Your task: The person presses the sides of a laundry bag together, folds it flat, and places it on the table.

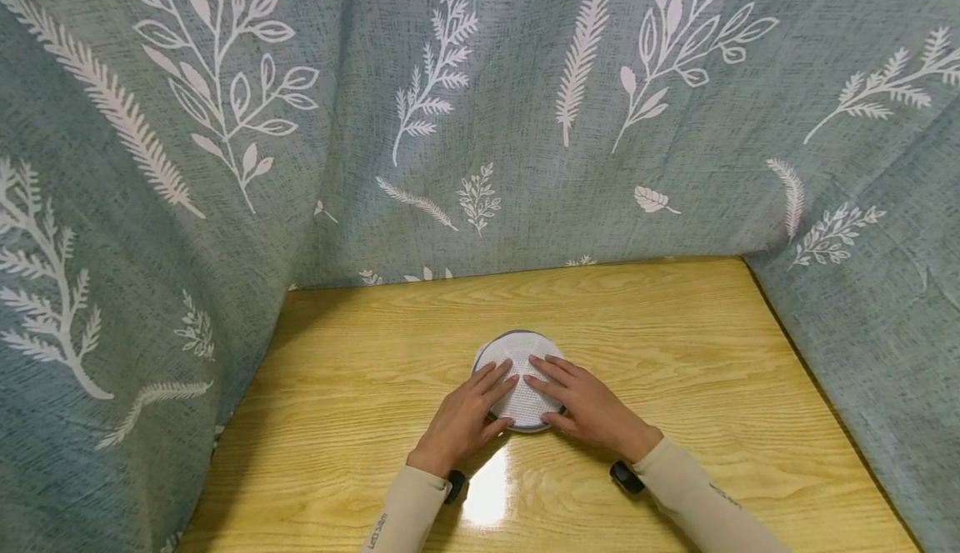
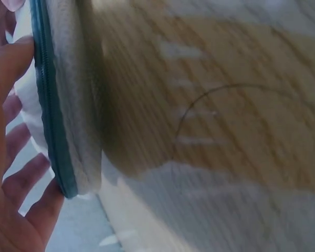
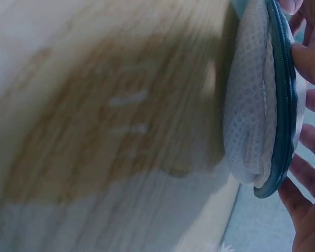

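A round white mesh pouch (image 1: 521, 407) with a dark zipper along its edge lies on the wooden table, looking like a small laundry bag. Across its left part spreads my left hand (image 1: 463, 420), fingers nearly straight on the mesh and thumb at the near edge. My right hand (image 1: 596, 411) rests on the right part in the same way. In the left wrist view the zipper (image 2: 47, 100) runs round the rim beside the thumb. Folded mesh (image 3: 247, 105) bulges beneath the zipper in the right wrist view. Whatever is inside the pouch cannot be seen.
The yellow wood-grain table (image 1: 375, 353) extends round the pouch on all sides. A blue-green curtain (image 1: 525, 203) with white leaf prints hangs along the far edge and both sides. Dark bands (image 1: 627, 477) sit at both wrists. Light glares off the table between the forearms.
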`<state>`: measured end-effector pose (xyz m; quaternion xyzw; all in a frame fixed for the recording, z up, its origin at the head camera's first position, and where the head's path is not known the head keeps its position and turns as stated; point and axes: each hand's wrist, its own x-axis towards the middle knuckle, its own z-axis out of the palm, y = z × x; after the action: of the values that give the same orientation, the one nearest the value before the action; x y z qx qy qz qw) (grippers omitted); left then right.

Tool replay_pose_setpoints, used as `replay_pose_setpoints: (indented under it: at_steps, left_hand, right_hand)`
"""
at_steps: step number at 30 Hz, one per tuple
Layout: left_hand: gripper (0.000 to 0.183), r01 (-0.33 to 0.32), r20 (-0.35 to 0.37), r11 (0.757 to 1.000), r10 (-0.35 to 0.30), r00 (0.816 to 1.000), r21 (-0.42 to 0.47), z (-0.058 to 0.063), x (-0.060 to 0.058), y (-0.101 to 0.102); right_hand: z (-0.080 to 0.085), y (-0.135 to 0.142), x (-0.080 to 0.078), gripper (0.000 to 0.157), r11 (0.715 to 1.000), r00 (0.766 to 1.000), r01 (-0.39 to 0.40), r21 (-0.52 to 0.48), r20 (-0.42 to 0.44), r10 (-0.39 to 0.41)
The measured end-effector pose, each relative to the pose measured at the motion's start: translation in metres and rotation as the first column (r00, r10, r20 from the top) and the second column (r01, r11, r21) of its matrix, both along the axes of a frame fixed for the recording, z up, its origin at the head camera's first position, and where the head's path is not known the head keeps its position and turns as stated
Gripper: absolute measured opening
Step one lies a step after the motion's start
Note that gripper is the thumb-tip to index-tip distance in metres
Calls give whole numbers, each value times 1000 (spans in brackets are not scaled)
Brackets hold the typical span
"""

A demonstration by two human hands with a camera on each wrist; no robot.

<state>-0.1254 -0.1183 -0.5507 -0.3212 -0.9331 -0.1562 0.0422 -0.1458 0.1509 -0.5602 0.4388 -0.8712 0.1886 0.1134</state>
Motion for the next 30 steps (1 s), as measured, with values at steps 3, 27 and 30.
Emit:
replay_pose_setpoints:
  at_steps: [3, 27, 30]
  left_hand:
    - [66, -3, 26, 1000, 3, 1000, 7, 0, 0, 1]
    - [46, -10, 47, 993, 16, 999, -117, 2, 0, 16]
    - [44, -4, 48, 997, 7, 999, -82, 2, 0, 17]
  right_hand:
    - [-2, 0, 0, 69, 1000, 1000, 6, 17, 10, -7]
    - [-10, -3, 0, 44, 990, 999, 13, 142, 40, -19]
    - [-7, -2, 1, 44, 990, 999, 19, 140, 41, -25]
